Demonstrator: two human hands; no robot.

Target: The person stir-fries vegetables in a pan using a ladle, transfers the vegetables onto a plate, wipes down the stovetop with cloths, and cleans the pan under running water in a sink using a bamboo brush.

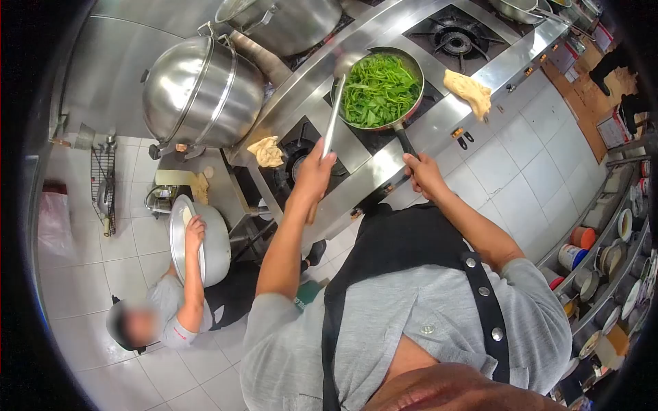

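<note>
My left hand [314,172] is closed around the long handle of a metal ladle [332,123]. The ladle's round head lies at the left rim of a frying pan [420,89]. Chopped leafy greens [380,90] fill the pan, heaped and bright green. With my right hand [425,175] I grip the pan's black handle [406,140]. The pan sits over the stove, between two visible burners.
Folded cloths [469,92] lie on the stove's front edge and near the left burner [296,161]. A large domed steel pot [199,89] stands at left. Below it, a co-worker [185,301] reaches over a big pot [218,243]. Shelves with containers [582,237] line the right.
</note>
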